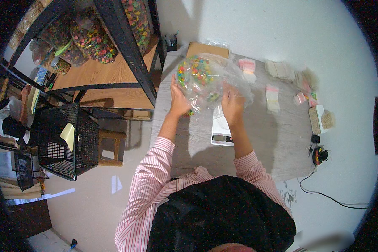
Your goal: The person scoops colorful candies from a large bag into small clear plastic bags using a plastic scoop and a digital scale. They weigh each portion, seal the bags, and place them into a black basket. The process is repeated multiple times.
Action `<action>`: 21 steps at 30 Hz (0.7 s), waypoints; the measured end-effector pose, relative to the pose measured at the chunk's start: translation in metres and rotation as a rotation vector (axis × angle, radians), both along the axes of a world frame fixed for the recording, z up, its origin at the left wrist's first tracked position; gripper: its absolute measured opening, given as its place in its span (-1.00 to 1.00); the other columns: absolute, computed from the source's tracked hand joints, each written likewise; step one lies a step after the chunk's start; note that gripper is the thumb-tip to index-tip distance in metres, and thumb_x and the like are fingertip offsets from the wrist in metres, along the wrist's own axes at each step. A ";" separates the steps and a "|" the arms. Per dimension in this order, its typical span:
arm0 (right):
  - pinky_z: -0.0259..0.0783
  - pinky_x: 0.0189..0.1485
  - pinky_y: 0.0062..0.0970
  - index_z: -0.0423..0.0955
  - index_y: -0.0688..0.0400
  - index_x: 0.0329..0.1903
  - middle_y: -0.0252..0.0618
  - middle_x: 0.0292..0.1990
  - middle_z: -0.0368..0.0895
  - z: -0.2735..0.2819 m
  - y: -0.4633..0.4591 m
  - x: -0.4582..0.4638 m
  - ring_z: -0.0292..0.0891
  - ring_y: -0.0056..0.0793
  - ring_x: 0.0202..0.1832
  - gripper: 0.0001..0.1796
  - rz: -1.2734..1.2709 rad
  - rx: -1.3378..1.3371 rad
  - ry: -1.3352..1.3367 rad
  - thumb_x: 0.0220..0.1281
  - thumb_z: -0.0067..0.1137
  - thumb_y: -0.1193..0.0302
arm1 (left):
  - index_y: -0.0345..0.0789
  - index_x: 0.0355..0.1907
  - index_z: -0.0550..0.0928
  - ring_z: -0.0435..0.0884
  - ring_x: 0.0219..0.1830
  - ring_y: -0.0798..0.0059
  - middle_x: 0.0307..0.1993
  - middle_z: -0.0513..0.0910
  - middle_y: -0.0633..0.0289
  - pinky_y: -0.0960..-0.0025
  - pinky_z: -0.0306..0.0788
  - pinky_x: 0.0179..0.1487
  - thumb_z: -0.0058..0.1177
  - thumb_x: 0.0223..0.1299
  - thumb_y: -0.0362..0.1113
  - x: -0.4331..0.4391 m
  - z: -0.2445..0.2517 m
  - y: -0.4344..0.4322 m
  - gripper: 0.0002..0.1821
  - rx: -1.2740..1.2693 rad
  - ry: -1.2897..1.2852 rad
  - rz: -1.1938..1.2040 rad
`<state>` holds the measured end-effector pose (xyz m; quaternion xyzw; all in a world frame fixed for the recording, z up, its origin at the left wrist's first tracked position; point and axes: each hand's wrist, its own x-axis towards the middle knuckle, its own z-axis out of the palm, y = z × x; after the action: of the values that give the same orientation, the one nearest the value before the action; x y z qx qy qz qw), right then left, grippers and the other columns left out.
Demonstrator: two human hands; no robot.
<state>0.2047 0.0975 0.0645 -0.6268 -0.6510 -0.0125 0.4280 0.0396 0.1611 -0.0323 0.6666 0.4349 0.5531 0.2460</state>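
Between my hands, above the table, is a large clear plastic bag (204,75) with small, brightly coloured pieces in its left part. My left hand (179,99) supports the bag's left side, with the fingers extended along it. Loose plastic at the right of the bag is gripped by my right hand (233,102). Below and between the wrists, a white digital scale (219,126) rests on the table, partly hidden by my right forearm and the bag. A cardboard box (208,49) lies just beyond the bag.
Small plastic bags (272,97) and a stack of clear packets (278,70) lie to the right on the grey table (255,151). Further right stands a white-lidded container (316,119). At left are a shelf (113,72) with filled bags, a black crate (58,148) and another person (14,123).
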 end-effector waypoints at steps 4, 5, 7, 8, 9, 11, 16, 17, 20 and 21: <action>0.35 -0.49 -0.32 0.52 0.26 -0.25 0.05 -0.54 0.51 -0.007 -0.004 -0.013 0.44 -0.12 -0.58 -0.80 0.064 -0.006 -0.115 0.06 -0.02 0.50 | -0.59 0.05 0.03 -0.02 0.29 -0.01 0.23 -0.10 -0.27 0.23 -0.04 0.30 0.41 -0.44 0.01 -0.009 0.005 0.018 0.11 -0.076 -0.016 -0.217; 0.34 -0.51 -0.33 0.53 0.27 -0.26 0.04 -0.57 0.50 -0.009 -0.005 -0.020 0.42 -0.13 -0.62 -0.81 0.102 0.005 -0.151 0.06 -0.02 0.51 | -0.60 0.10 -0.02 -0.03 0.30 0.03 0.24 -0.12 -0.26 0.24 -0.04 0.30 0.42 -0.44 0.01 -0.010 0.006 0.018 0.17 -0.090 0.007 -0.229; 0.34 -0.53 -0.40 0.52 0.30 -0.28 0.00 -0.59 0.51 -0.013 -0.008 -0.031 0.43 -0.26 -0.64 -0.82 0.119 0.007 0.043 0.04 0.00 0.53 | -0.59 0.17 -0.10 -0.03 0.31 0.06 0.26 -0.13 -0.24 0.24 -0.06 0.31 0.41 -0.44 0.01 -0.009 0.009 0.016 0.25 -0.112 0.049 -0.257; 0.33 -0.53 -0.43 0.52 0.32 -0.29 -0.02 -0.60 0.51 -0.014 -0.009 -0.034 0.43 -0.32 -0.65 -0.82 0.133 -0.017 0.141 0.04 0.01 0.54 | -0.58 0.20 -0.14 -0.03 0.31 0.06 0.26 -0.13 -0.23 0.23 -0.08 0.32 0.41 -0.44 0.01 -0.009 0.011 0.015 0.27 -0.119 0.066 -0.271; 0.33 -0.52 -0.47 0.52 0.34 -0.29 -0.06 -0.59 0.52 -0.014 -0.008 -0.033 0.43 -0.40 -0.64 -0.83 0.123 -0.062 0.242 0.03 0.03 0.54 | -0.56 0.23 -0.18 -0.03 0.31 0.06 0.27 -0.13 -0.22 0.22 -0.09 0.33 0.40 -0.44 0.01 -0.008 0.013 0.013 0.30 -0.127 0.084 -0.286; 0.34 -0.51 -0.54 0.50 0.37 -0.29 -0.13 -0.58 0.55 -0.016 -0.004 -0.031 0.44 -0.55 -0.60 -0.83 0.139 -0.130 0.450 0.02 0.05 0.56 | -0.51 0.25 -0.16 -0.03 0.31 0.04 0.27 -0.09 -0.19 0.18 -0.13 0.33 0.38 -0.43 0.03 -0.009 0.015 0.011 0.29 -0.040 0.162 -0.303; 0.35 -0.49 -0.61 0.50 0.36 -0.25 -0.23 -0.51 0.56 -0.031 0.001 -0.037 0.43 -0.62 -0.54 -0.82 0.120 -0.148 0.723 0.05 0.05 0.57 | -0.46 0.26 -0.07 -0.07 0.32 0.00 0.26 -0.04 -0.14 0.10 -0.19 0.33 0.34 -0.42 0.06 -0.007 0.022 0.006 0.22 -0.064 0.343 -0.190; 0.36 -0.49 -0.62 0.50 0.36 -0.24 -0.23 -0.50 0.56 -0.034 0.001 -0.036 0.43 -0.61 -0.54 -0.82 0.105 -0.201 0.826 0.06 0.05 0.57 | -0.46 0.26 -0.07 -0.07 0.32 0.01 0.26 -0.04 -0.14 0.09 -0.18 0.33 0.33 -0.41 0.05 -0.007 0.023 0.005 0.21 -0.065 0.409 -0.185; 0.36 -0.46 -0.64 0.47 0.38 -0.21 -0.21 -0.47 0.56 -0.036 0.005 -0.025 0.44 -0.59 -0.52 -0.80 0.041 -0.157 1.023 0.07 0.05 0.58 | -0.46 0.25 -0.07 -0.06 0.31 0.00 0.26 -0.04 -0.15 0.08 -0.14 0.32 0.31 -0.38 0.02 -0.003 0.028 0.002 0.18 -0.048 0.375 -0.160; 0.37 -0.46 -0.64 0.48 0.38 -0.22 -0.22 -0.48 0.56 -0.036 0.006 -0.023 0.46 -0.59 -0.52 -0.79 0.063 -0.173 1.068 0.06 0.06 0.56 | -0.47 0.25 -0.07 -0.06 0.31 0.00 0.26 -0.04 -0.15 0.08 -0.13 0.31 0.30 -0.37 0.01 -0.001 0.030 0.001 0.17 -0.062 0.328 -0.161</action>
<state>0.1814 0.1037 0.0288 -0.5589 -0.3603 0.3741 0.6463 0.0382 0.1622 -0.0028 0.7727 0.4313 0.4020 0.2354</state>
